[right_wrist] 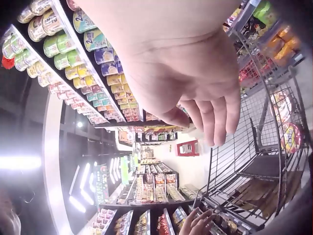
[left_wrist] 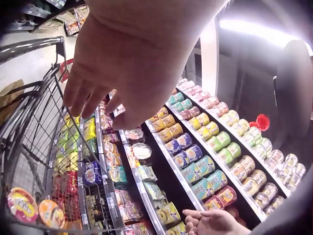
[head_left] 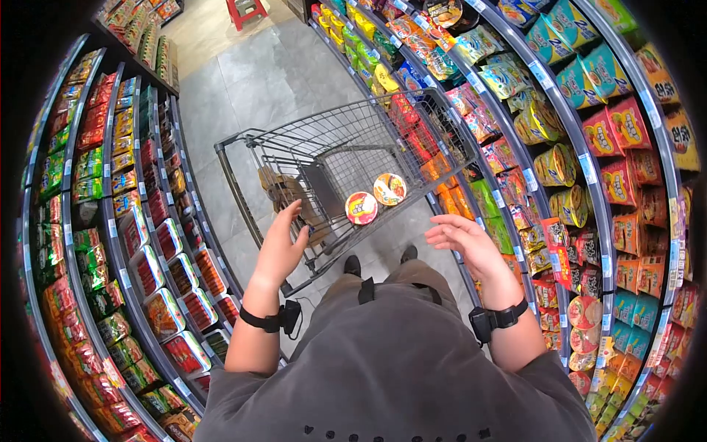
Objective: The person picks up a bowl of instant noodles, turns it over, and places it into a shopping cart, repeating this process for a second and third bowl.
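Holds the left hand and right hand wide open with relaxed fingers, well apart near the shopping cart, with the pink-rimmed tub and orange-rimmed tub side by side inside it.

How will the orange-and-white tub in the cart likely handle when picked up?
The orange-and-white tub probably feels light, as it resembles packaged dry food. Its even, round rim suggests fairly stiff walls. That round outline might let it roll if tipped sideways.
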Demonstrator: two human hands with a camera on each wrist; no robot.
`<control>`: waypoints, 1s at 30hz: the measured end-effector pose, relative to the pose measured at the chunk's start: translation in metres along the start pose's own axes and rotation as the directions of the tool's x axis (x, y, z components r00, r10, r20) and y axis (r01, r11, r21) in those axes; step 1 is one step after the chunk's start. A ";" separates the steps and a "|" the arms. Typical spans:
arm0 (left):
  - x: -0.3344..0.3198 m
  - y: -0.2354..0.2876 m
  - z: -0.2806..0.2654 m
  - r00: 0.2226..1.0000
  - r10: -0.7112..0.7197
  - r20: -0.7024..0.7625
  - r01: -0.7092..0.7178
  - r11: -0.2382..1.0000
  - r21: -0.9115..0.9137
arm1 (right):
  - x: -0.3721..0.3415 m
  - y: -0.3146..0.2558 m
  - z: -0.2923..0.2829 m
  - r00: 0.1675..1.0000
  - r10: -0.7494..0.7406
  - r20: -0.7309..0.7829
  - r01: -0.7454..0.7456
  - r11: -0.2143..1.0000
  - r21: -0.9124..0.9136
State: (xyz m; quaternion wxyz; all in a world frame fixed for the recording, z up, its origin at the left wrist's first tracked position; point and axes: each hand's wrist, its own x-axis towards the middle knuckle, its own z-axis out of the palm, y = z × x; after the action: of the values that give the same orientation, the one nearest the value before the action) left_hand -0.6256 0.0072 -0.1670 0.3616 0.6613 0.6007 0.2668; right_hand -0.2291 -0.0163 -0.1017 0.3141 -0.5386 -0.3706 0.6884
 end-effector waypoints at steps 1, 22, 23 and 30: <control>0.004 -0.008 0.004 1.000 0.008 0.013 -0.008 1.000 -0.006 | 0.005 0.001 0.001 1.000 0.023 0.000 -0.023 1.000 0.003; 0.183 -0.121 0.222 0.785 -0.395 0.478 0.437 0.899 0.027 | 0.310 0.088 -0.127 0.853 0.521 0.020 -0.516 0.838 0.179; 0.191 -0.126 0.237 0.770 -0.406 0.493 0.451 0.892 0.030 | 0.326 0.096 -0.128 0.822 0.569 -0.024 -0.559 0.815 0.155; 0.214 -0.160 0.327 0.713 -0.472 0.519 0.550 0.835 0.005 | 0.393 0.181 -0.153 0.661 0.738 -0.138 -0.748 0.662 -0.045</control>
State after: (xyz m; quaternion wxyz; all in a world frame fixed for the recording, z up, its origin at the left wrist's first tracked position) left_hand -0.4355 0.1698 -0.5067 0.6123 0.4854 0.6237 0.0198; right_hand -0.1737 0.2415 -0.4778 -0.0016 -0.6939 -0.1339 0.7075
